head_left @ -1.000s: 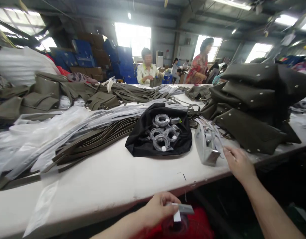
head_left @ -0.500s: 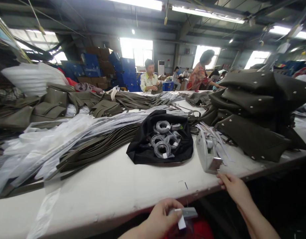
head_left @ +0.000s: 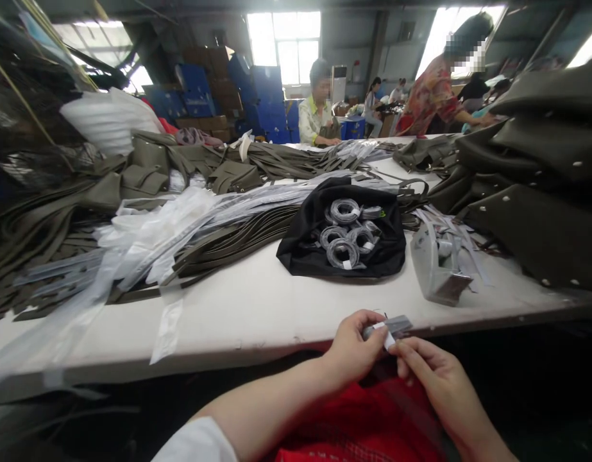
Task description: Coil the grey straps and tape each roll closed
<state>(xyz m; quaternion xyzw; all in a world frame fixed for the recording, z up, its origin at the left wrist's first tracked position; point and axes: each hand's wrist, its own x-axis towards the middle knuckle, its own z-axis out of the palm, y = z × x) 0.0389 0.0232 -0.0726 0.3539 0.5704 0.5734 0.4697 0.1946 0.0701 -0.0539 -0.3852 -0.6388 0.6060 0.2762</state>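
My left hand [head_left: 356,346] grips a rolled-up strap [head_left: 400,325] in clear plastic, held just past the table's front edge over my lap. A short strip of white tape [head_left: 389,341] runs across the roll. The fingertips of my right hand [head_left: 433,369] are pinched at the lower end of this strip, close beside my left thumb. Beyond my hands, a black cloth bag [head_left: 296,253] lies on the table with several similar coiled straps [head_left: 342,254] on it, some bearing white pieces. A grey tape dispenser [head_left: 428,269] stands right of the bag.
Dark olive straps [head_left: 228,247] and clear plastic sleeves [head_left: 156,231] cover the left of the white table [head_left: 257,308]. Dark olive pieces with studs [head_left: 531,224] are piled high at the right. Two people [head_left: 315,115] work across the table. Blue boxes [head_left: 269,96] stand behind.
My right hand has moved left from the tape dispenser to the roll in my left hand. My left hand has risen slightly with the roll. The view has tilted down and turned.
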